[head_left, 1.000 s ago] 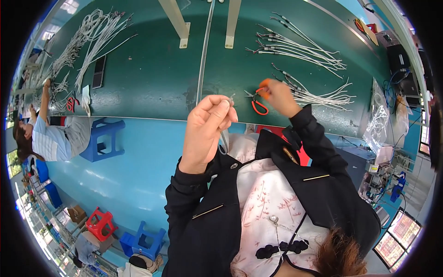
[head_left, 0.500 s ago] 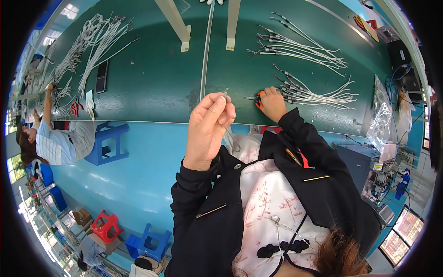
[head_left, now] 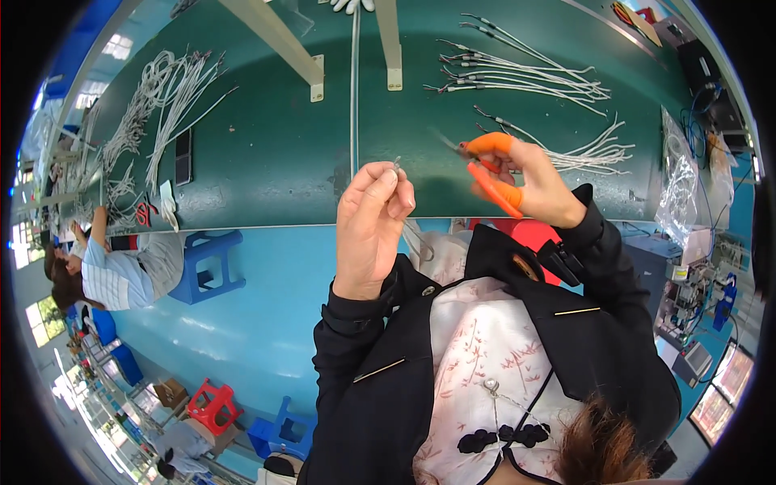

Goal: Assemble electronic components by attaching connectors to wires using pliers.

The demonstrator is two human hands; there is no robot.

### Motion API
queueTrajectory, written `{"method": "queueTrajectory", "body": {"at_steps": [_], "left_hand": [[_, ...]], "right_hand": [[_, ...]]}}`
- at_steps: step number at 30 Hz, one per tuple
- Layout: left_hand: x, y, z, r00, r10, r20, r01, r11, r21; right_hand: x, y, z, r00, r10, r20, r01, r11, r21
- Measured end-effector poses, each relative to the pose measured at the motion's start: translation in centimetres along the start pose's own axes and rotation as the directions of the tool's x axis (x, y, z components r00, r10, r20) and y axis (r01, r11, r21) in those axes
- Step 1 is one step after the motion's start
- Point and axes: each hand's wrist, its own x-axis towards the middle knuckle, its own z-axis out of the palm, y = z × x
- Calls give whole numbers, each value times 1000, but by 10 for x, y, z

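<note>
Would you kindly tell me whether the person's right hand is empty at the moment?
No, the right hand is holding orange-handled cutters near the green table's front edge.

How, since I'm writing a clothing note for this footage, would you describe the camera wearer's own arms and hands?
Both arms are in long black sleeves, with a matching strap-like band near the left cuff. The left hand shows no glove. The right hand has bright orange finger covers on the thumb and index finger.
</note>
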Motion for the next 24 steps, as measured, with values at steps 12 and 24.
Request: {"method": "queueTrajectory", "body": {"at_steps": [12,24], "left_hand": [[10,-12,17,998,26,54,-32,993,115],[14,-17,22,997,13,78,-23,990,140]], "right_hand": [[-4,-23,-3,991,-115,63,127,961,-244],[-3,-26,-10,993,-74,89,97,954,-283]]}}
